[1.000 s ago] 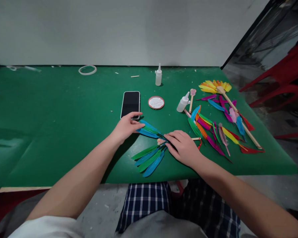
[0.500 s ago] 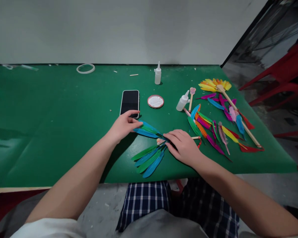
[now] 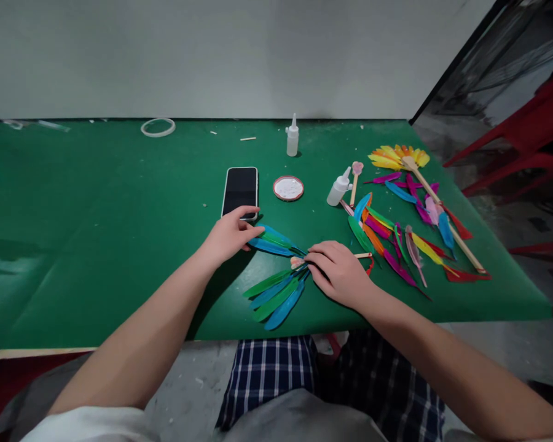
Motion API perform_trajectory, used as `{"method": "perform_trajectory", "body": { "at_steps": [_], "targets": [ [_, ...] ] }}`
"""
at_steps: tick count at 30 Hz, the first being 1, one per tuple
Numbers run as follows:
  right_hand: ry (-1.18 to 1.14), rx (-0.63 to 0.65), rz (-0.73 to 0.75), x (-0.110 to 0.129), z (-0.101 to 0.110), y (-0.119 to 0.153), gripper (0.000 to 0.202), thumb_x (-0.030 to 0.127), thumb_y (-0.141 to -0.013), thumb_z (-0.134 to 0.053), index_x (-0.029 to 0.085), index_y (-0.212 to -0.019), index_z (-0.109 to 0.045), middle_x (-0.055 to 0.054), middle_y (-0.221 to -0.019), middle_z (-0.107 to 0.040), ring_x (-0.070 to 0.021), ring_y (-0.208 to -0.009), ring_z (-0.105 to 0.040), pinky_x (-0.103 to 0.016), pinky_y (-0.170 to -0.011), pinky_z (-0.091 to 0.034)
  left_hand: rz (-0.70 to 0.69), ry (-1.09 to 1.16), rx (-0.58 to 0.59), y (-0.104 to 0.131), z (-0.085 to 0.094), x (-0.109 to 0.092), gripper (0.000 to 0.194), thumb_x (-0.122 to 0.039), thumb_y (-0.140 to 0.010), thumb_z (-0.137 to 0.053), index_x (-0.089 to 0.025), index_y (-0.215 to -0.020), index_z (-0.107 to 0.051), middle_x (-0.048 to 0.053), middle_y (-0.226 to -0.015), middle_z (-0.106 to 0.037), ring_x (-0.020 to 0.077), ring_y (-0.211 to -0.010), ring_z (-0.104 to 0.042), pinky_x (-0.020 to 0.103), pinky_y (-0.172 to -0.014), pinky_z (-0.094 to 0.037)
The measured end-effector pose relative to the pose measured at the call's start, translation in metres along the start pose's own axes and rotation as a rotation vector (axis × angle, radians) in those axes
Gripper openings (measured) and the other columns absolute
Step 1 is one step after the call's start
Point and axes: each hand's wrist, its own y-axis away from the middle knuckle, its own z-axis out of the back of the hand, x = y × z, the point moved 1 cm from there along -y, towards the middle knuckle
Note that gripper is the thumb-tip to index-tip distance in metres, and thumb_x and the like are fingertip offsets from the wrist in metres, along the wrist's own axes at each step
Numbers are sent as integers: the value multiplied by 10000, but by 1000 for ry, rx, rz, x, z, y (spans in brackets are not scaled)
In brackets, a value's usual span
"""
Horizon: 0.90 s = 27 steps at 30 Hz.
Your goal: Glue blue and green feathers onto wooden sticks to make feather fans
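Observation:
On the table near its front edge lies a fan of blue and green feathers point(image 3: 276, 298), spread in two groups around a small pale pinkish head on a wooden stick point(image 3: 363, 255). My right hand point(image 3: 338, 273) is closed over the quills and the stick, hiding where they meet. At the tips of the upper feathers point(image 3: 276, 236), my left hand point(image 3: 233, 233) has its thumb against them and its other fingers partly curled. Its index finger reaches over the lower end of a phone point(image 3: 240, 187).
A glue bottle point(image 3: 292, 138) stands behind a round dish of white stuff point(image 3: 288, 188); a second bottle point(image 3: 338, 189) leans right of it. Loose coloured feathers point(image 3: 373, 230), a small stick point(image 3: 354, 184) and a yellow feather fan point(image 3: 435, 199) lie to the right. A clear ring point(image 3: 158, 127) lies at the back.
Almost nothing differs. My right hand's fingers have shifted very slightly right on the quills; the left hand and the feathers keep their places.

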Motion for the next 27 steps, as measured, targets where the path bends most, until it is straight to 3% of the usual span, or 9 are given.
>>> {"method": "perform_trajectory", "body": {
  "at_steps": [5,27],
  "targets": [
    [-3,8,-5,1,1,0,198,205,-833,-437,150,-949,-588,-98,-972,-596,-213,-925,-514,-371,-804,-419,26,89,31,1,-7,-5,518,-314,-677,-648,-188,-1154,-490,-3,-624,-549,131,-576,-554,238,-470,-506],
    [55,36,25,1,-1,-4,208,189,-846,-406,140,-959,-573,-95,-970,-608,-220,-953,-500,-383,-841,-406,-20,6,34,-2,-15,-2,513,-291,-650,-673,-238,-1132,-504,-22,-596,-505,104,-486,-493,204,-402,-444]
  ]
}}
